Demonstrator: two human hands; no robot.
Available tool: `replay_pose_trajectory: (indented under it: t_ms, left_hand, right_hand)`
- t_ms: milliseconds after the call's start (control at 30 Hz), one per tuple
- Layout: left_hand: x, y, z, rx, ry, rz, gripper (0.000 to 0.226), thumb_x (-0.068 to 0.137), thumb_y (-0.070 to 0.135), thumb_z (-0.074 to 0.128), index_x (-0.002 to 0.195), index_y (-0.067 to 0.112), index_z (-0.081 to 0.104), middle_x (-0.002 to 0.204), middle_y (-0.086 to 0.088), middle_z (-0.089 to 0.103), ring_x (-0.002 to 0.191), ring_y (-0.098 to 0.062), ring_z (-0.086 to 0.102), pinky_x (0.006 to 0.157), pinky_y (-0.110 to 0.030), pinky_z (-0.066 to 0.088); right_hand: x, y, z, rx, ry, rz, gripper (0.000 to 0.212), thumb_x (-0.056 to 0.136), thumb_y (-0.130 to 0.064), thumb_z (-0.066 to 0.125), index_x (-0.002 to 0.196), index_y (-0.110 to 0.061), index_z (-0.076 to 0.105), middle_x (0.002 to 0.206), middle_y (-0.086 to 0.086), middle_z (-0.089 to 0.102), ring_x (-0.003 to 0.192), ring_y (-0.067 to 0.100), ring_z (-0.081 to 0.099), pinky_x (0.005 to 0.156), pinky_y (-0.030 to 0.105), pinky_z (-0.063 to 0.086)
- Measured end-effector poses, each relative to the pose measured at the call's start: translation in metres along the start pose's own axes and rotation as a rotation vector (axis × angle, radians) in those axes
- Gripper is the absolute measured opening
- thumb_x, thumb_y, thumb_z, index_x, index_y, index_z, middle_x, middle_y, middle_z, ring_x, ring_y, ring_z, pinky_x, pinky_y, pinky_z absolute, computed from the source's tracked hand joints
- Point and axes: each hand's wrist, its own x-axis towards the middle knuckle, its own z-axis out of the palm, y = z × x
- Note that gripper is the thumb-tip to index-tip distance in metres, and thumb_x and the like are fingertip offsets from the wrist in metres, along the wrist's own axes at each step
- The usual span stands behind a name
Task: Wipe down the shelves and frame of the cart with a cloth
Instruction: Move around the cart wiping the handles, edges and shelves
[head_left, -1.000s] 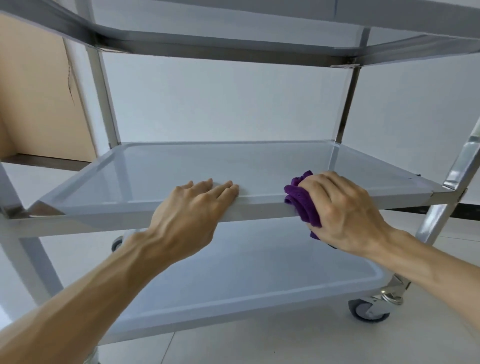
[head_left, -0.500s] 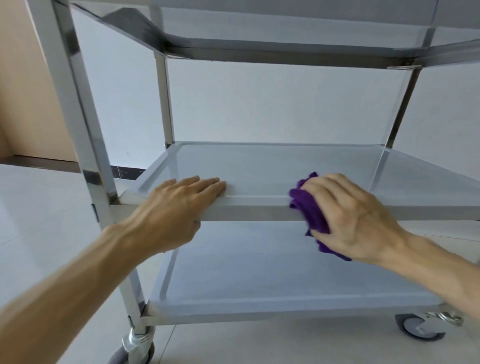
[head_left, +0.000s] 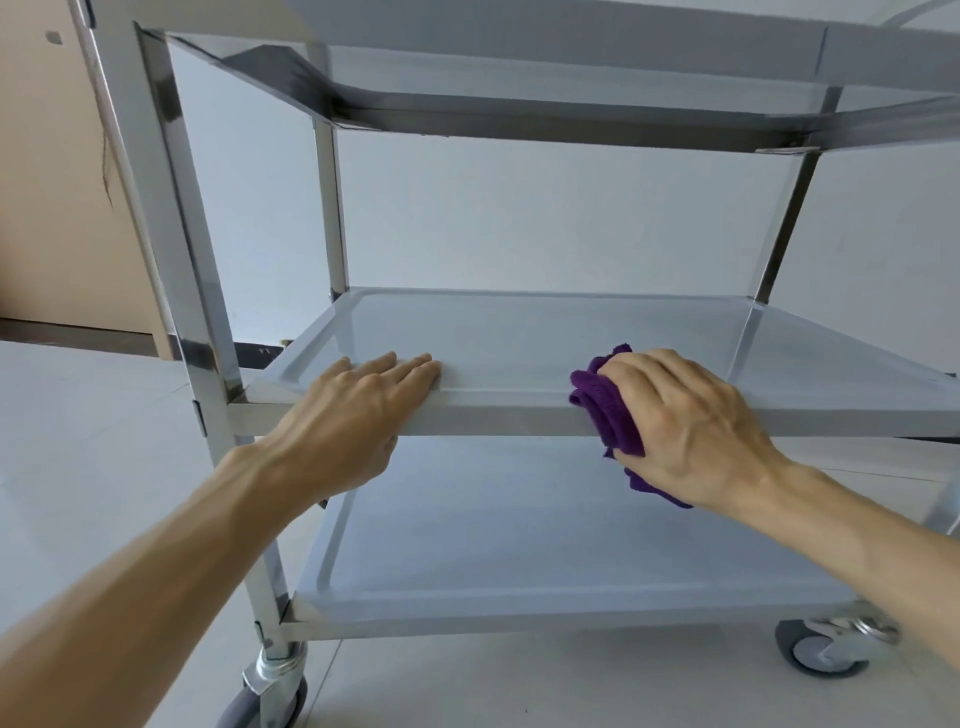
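Observation:
A steel cart stands in front of me with a middle shelf (head_left: 545, 338), a bottom shelf (head_left: 519, 545) and a top shelf (head_left: 571, 41). My right hand (head_left: 691, 431) presses a bunched purple cloth (head_left: 608, 410) against the front rim of the middle shelf, right of centre. My left hand (head_left: 358, 415) grips that same front rim near its left end, fingers lying flat on the shelf top and thumb underneath. The near left post (head_left: 182, 260) of the frame rises just left of that hand.
Caster wheels sit at the bottom left (head_left: 270, 691) and bottom right (head_left: 831, 649) of the cart. A white wall is behind it, a beige panel (head_left: 47, 182) at the far left, and pale floor tiles (head_left: 93, 441) spread around.
My view has swung left, bringing the near left post and front wheels into sight. The cloth has stayed on the front rim while my right hand shifted slightly; my left hand keeps its grip.

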Motion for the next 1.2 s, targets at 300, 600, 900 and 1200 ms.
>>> replay_pose_trajectory:
  t_ms: [300, 600, 900, 1200]
  left_hand:
    - [-0.002, -0.004, -0.001, -0.079, -0.014, -0.044, 0.070, 0.088, 0.017, 0.054, 0.152, 0.024, 0.027, 0.158, 0.012, 0.031, 0.145, -0.018, 0.031, 0.113, -0.040, 0.032]
    - [-0.007, 0.002, -0.024, -0.527, 0.078, 0.121, 0.070, 0.081, 0.021, 0.055, 0.146, 0.036, 0.033, 0.149, 0.019, 0.038, 0.136, -0.001, 0.036, 0.112, -0.026, 0.030]
    - [0.025, 0.096, -0.004, -0.066, 0.271, 0.035, 0.080, 0.076, 0.075, 0.051, 0.136, 0.022, 0.047, 0.129, -0.002, 0.051, 0.104, -0.028, 0.052, 0.090, -0.044, 0.043]
    - [0.000, 0.026, 0.008, -0.028, 0.333, 0.148, 0.068, 0.087, 0.064, 0.055, 0.138, 0.019, 0.050, 0.140, 0.002, 0.052, 0.110, -0.022, 0.059, 0.092, -0.040, 0.047]
  right_hand:
    - [0.055, -0.071, -0.014, 0.221, -0.304, -0.076, 0.102, 0.062, -0.078, 0.067, 0.137, -0.018, 0.034, 0.128, -0.003, 0.048, 0.120, 0.023, 0.039, 0.097, 0.033, 0.039]
    - [0.073, -0.017, -0.021, 0.999, -0.415, 0.238, 0.026, 0.104, -0.023, 0.038, 0.112, -0.030, 0.063, 0.115, -0.017, 0.070, 0.110, 0.001, 0.061, 0.100, 0.031, 0.043]
    - [0.044, -0.009, 0.003, 0.617, -0.034, 0.240, 0.033, 0.100, -0.036, 0.030, 0.113, -0.024, 0.058, 0.103, -0.011, 0.070, 0.092, 0.016, 0.067, 0.079, 0.040, 0.052]
    - [0.027, -0.004, 0.019, 0.377, 0.105, 0.172, 0.026, 0.093, -0.007, 0.046, 0.100, -0.020, 0.068, 0.086, -0.006, 0.075, 0.075, 0.029, 0.068, 0.065, 0.038, 0.053]
